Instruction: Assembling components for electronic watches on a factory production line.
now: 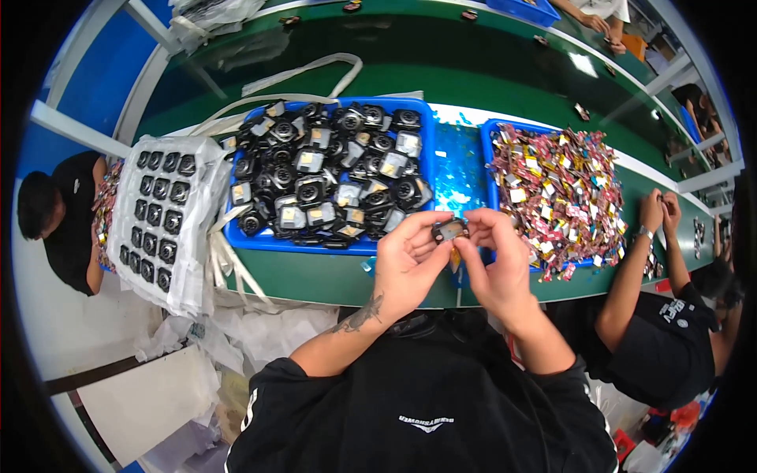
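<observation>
Up close, small black square module (450, 230), gold-faced, pinched between both hands' fingers (473, 225).

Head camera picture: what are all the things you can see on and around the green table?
small black part: one, black with a pale face, held between both hands
left blue bin: one, blue, middle of the table, heaped with many black parts
right blue bin: one, blue, right of the first, heaped with many small red, yellow and silver pieces
white tray: one, white with rows of black parts, left edge of the table
green table: one, dark green, long
co-workers: one in black at the left, one in black at the right
left hand: pinching the part
right hand: pinching the part
</observation>
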The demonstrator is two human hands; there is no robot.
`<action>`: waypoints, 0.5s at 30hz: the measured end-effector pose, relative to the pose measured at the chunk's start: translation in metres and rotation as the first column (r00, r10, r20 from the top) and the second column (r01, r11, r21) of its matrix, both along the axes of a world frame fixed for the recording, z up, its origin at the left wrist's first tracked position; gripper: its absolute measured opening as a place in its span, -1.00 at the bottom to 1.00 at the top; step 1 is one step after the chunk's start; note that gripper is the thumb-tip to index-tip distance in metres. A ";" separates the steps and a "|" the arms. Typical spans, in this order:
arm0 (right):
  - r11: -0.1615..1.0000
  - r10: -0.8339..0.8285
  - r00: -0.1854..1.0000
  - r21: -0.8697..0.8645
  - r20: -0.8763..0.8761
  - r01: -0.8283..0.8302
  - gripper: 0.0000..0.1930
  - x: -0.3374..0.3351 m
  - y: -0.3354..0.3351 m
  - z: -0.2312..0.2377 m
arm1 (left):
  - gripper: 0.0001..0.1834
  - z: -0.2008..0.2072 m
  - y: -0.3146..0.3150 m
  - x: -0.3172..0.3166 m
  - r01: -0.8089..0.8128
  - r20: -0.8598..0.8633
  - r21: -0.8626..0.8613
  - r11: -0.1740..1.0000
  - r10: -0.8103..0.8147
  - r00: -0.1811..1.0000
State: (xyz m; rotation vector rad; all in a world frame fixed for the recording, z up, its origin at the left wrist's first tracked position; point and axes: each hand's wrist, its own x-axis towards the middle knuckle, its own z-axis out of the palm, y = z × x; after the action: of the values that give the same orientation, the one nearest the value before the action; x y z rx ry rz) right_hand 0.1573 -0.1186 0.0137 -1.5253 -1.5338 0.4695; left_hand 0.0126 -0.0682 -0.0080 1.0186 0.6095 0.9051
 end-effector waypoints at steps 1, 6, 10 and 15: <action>0.996 0.012 0.992 0.083 0.126 -0.023 -0.60 0.003 0.009 0.004 | -0.60 0.002 0.004 -0.002 0.022 0.041 -0.024 0.999 -0.021 0.999; 0.982 0.110 0.985 -0.170 0.136 -0.086 -0.68 0.056 0.127 0.046 | -0.61 0.022 0.052 -0.039 0.158 -0.497 0.846 0.509 0.647 0.577; 0.893 -0.209 0.960 -0.365 0.185 0.264 -0.54 0.137 0.240 -0.008 | -0.59 0.014 0.062 -0.041 0.480 -0.756 0.652 0.586 0.453 0.473; 0.839 -0.222 0.867 -0.364 0.447 0.403 -0.62 0.151 0.258 -0.051 | -0.62 0.009 0.070 -0.045 0.454 -0.759 0.648 0.612 0.464 0.458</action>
State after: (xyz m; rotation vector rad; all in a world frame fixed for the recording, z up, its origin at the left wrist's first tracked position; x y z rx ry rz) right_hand 0.3085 0.1390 -0.0371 -2.3115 -1.4736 0.3484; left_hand -0.0324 0.0014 0.0008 2.4650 1.1410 0.5191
